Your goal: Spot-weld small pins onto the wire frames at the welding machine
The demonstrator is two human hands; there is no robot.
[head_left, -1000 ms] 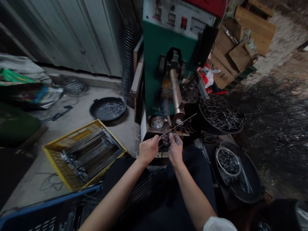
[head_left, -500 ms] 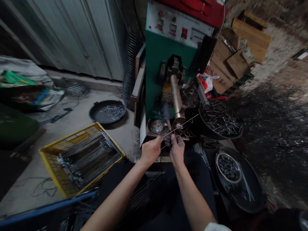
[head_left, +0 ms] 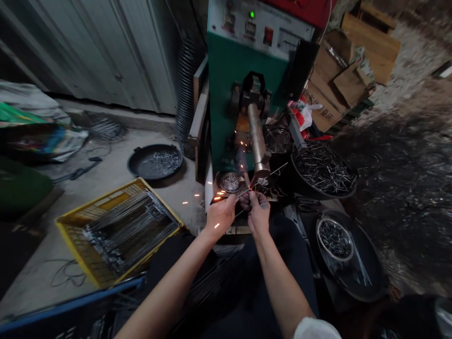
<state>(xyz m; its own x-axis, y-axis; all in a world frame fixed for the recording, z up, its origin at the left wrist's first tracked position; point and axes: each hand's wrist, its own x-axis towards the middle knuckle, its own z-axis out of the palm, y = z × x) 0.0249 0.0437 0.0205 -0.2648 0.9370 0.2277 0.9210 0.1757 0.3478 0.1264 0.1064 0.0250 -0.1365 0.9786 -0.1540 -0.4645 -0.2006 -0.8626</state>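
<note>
At the front of the green spot welder (head_left: 229,94), a thin metal rod (head_left: 277,170) with a bent end lies across the electrode tips. My left hand (head_left: 221,216) is closed on the near end of this rod. Just right of it, my right hand (head_left: 259,214) is closed in a pinch at the glowing weld point; what it pinches is too small to make out. Orange sparks (head_left: 219,194) fly out to the left. A small round dish (head_left: 230,182) of tiny metal parts sits beside the lower electrode.
A yellow crate (head_left: 76,249) of long wire pieces stands at left, near a black pan (head_left: 136,165) with small parts. To the right are a black basin (head_left: 296,176) of wire pieces and a round tray (head_left: 370,256) bearing a bowl (head_left: 320,238). Cardboard boxes (head_left: 330,110) lie behind.
A green lamp on the welder's panel has lit, and sparks now spray from the electrode tips. The rod has shifted slightly down-left, with both hands still close together there.
</note>
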